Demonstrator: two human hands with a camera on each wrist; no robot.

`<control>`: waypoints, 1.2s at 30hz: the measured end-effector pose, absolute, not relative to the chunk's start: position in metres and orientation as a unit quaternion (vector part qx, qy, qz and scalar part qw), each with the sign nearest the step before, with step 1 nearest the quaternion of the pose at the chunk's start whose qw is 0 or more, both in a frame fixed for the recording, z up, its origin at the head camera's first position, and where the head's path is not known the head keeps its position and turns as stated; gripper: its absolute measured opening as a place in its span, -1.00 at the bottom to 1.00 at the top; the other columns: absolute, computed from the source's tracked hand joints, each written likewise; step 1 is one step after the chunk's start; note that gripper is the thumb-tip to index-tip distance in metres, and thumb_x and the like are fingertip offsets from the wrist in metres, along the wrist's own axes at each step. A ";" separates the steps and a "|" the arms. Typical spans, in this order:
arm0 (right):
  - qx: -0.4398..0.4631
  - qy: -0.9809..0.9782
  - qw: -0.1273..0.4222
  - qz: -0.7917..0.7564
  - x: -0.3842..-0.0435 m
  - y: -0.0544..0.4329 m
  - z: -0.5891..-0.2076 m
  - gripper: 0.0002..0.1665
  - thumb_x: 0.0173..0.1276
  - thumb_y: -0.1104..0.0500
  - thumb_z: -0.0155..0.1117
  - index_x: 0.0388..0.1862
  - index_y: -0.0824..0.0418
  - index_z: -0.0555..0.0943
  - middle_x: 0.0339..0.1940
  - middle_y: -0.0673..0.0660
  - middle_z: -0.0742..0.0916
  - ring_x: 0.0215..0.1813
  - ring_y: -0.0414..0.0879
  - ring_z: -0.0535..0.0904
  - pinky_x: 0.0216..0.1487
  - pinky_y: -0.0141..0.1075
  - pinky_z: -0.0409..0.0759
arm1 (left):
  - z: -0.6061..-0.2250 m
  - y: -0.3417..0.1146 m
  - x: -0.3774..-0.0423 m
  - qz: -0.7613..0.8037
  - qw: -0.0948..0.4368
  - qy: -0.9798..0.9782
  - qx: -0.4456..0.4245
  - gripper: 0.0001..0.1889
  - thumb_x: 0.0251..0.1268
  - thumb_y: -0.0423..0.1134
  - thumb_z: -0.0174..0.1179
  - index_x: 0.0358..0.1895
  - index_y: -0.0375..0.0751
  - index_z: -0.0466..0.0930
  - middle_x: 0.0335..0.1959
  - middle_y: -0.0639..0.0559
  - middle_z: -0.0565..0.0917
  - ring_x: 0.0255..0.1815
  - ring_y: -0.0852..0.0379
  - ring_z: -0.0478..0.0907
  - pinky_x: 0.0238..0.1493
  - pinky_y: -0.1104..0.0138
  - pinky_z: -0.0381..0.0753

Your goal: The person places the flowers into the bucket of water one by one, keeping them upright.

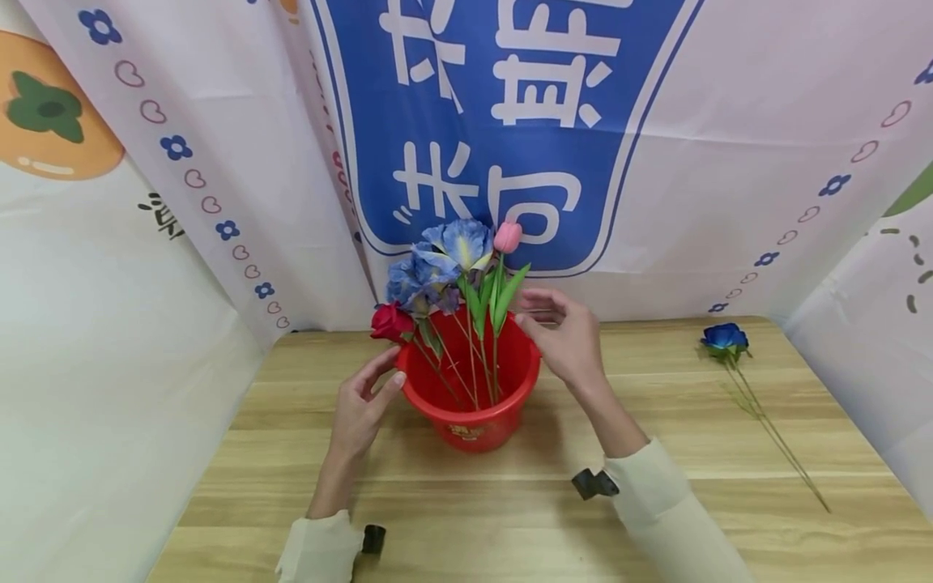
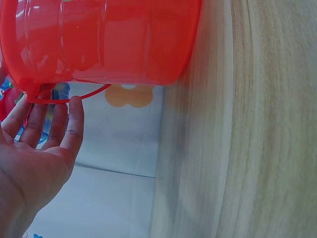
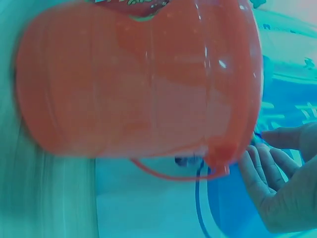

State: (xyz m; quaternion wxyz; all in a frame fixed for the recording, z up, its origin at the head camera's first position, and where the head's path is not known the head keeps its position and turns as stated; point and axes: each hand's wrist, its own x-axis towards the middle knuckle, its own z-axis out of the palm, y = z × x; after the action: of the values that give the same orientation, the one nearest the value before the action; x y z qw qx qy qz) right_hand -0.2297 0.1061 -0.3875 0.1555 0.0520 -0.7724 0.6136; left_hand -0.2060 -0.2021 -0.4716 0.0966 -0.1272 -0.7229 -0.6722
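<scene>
A red plastic bucket stands on the wooden table, holding a pink tulip with green leaves, a red rose and several blue flowers. At its left side is my left hand, thumb at the rim. In the left wrist view, that hand's extended fingers touch the thin red handle below the rim. Across the bucket, my right hand is at the right rim beside the tulip leaves. The right wrist view shows its fingers loosely extended at the rim.
A blue rose on a long stem lies on the right part of the table. Behind the table hangs a white cloth with a blue panel. Printed cloth also covers both sides.
</scene>
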 end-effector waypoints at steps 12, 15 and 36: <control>0.007 -0.788 0.182 0.589 -0.207 0.173 -0.408 -0.60 0.38 0.34 0.52 0.19 0.34 0.75 0.11 0.39 0.82 -0.10 -0.45 0.74 -0.03 -0.57 0.74 | -0.473 -0.202 -0.205 -0.673 0.096 -0.722 -0.130 -0.50 0.55 -0.43 0.24 0.48 -0.44 0.48 0.44 -0.34 0.57 0.34 0.28 0.59 0.19 0.44 0.74; -0.014 -0.796 0.176 0.579 -0.201 0.193 -0.415 -0.57 0.40 0.29 0.53 0.22 0.31 0.73 0.13 0.35 0.82 -0.10 -0.51 0.71 -0.05 -0.59 0.73 | -0.472 -0.202 -0.205 -0.673 0.098 -0.721 -0.131 -0.50 0.54 -0.43 0.24 0.48 -0.44 0.49 0.42 -0.27 0.59 0.34 0.27 0.59 0.18 0.43 0.74; -0.088 -0.849 0.162 0.495 -0.168 0.323 -0.445 -0.63 0.48 0.10 0.49 0.21 0.07 0.70 -0.21 -0.58 0.71 -0.17 -0.67 0.64 -0.23 -0.66 0.66 | -0.469 -0.202 -0.204 -0.673 0.099 -0.721 -0.131 -0.50 0.53 -0.46 0.25 0.47 -0.46 0.49 0.43 -0.38 0.56 0.33 0.29 0.59 0.20 0.44 0.73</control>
State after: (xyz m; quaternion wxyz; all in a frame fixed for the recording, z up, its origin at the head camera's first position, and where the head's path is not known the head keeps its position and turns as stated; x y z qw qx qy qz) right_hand -0.1677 0.3227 -0.4447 0.1624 -0.0875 -0.8489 0.4952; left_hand -0.2043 -0.2016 -0.4694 0.0992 -0.1313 -0.7215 -0.6726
